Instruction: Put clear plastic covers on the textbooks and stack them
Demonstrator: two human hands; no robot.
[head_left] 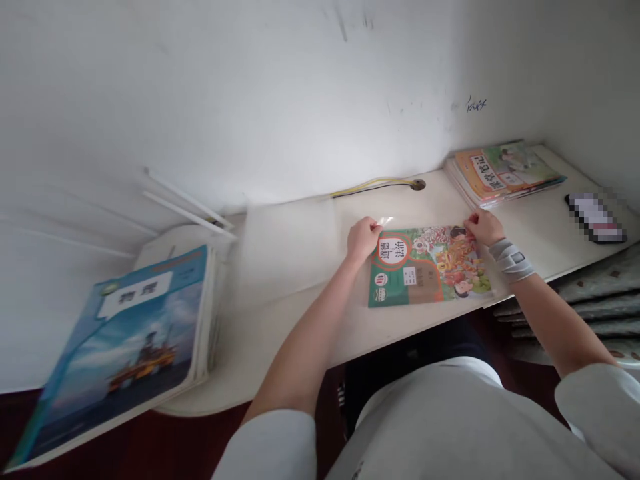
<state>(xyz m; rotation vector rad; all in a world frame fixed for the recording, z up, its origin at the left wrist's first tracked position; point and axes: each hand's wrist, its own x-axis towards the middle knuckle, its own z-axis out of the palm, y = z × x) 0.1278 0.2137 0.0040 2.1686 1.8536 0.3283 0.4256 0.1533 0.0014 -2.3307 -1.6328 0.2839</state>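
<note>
A green textbook (417, 288) with colourful drawings on its front lies on the desk before me, inside or on a clear plastic book cover (386, 221) that shows past its upper left edge. My left hand (363, 238) is closed in a pinch on the plastic at that corner. At the upper right corner, my right hand (485, 227) has thumb and fingers closed on the edge of the book; how much plastic is in that pinch cannot be told. A grey wrap circles my right wrist.
Translucent plastic sheets (287, 247) lie left of the book on the white desk (280, 347). A stack of blue-topped textbooks (140, 333) overhangs the desk's left end. Further right are a pile of books (510, 172) and a phone (595, 219). Cables (375, 185) run along the wall.
</note>
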